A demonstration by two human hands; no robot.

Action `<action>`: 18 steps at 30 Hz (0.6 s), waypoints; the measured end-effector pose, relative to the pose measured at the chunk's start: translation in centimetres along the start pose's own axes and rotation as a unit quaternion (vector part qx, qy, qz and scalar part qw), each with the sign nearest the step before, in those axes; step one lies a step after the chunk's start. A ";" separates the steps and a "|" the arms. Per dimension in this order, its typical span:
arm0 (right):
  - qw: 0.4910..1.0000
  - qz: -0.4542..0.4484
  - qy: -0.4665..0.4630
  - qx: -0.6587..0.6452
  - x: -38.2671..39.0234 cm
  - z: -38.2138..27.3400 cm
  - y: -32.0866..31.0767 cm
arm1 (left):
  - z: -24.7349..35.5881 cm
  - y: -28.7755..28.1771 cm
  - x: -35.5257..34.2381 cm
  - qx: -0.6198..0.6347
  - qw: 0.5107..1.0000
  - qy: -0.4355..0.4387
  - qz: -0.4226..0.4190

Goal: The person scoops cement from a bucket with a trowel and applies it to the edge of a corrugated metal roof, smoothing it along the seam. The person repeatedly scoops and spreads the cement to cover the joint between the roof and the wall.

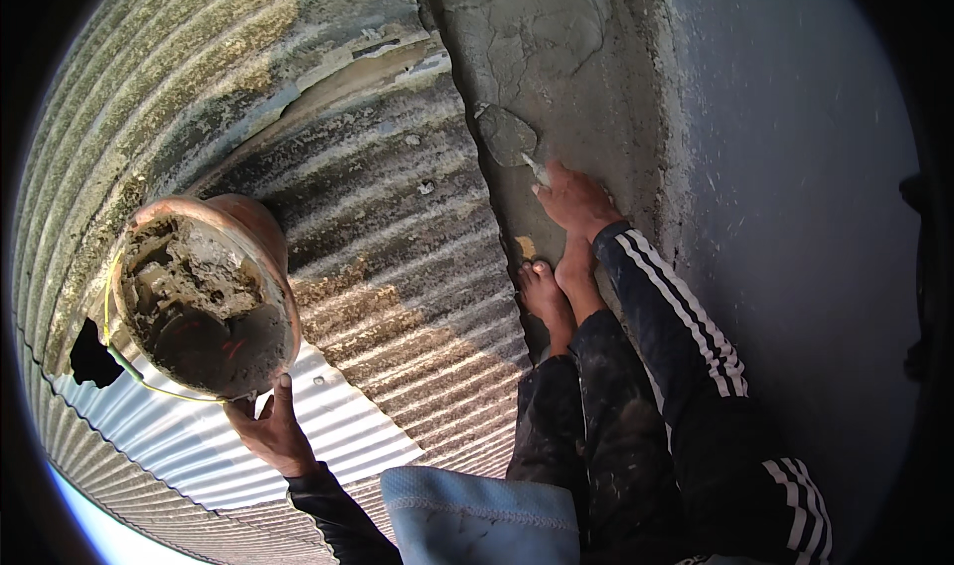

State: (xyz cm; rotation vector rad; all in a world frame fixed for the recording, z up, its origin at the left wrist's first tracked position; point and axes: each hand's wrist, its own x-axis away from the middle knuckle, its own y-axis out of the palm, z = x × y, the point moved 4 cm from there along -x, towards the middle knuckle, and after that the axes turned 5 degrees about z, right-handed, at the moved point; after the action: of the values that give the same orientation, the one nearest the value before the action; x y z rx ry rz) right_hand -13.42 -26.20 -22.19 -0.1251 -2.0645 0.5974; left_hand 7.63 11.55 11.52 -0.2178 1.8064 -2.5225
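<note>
An orange-brown bucket with a thin wire handle stands on the corrugated roof to my left. Wet grey mortar lies inside it, with rougher clumps crusted up one side. My left hand grips the bucket's near rim, its thumb over the edge. In my right hand is the light handle of a trowel, the fingers wrapped around it. The trowel's rounded blade, smeared with grey, rests on or just above the mortared strip by the wall.
Weathered corrugated sheets cover the left, with a jagged edge along the strip. A pale sheet lies below the bucket, and a dark hole shows beside it. A grey wall rises at right. My bare feet stand on the strip.
</note>
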 end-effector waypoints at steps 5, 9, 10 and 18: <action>0.995 0.081 -0.051 -0.016 1.5 0.0 -0.8 | 0.0 0.0 0.0 0.009 1.000 0.005 -0.003; 0.986 0.143 -0.075 -0.030 -8.6 -4.3 -5.7 | 0.1 0.0 0.0 0.006 1.000 0.014 0.002; 0.980 0.169 -0.099 -0.017 -10.7 -5.5 -6.9 | 0.1 0.0 0.0 0.009 1.000 0.013 0.000; 0.995 0.070 -0.046 0.048 -7.1 -4.5 -6.4 | 0.0 -0.1 0.0 -0.009 1.000 -0.008 -0.004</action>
State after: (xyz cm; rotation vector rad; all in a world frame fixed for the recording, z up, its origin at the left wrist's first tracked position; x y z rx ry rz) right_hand -4.92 -32.38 -22.78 -0.1914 -2.1232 0.8003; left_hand 7.67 11.61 11.63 -0.2452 1.8267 -2.5041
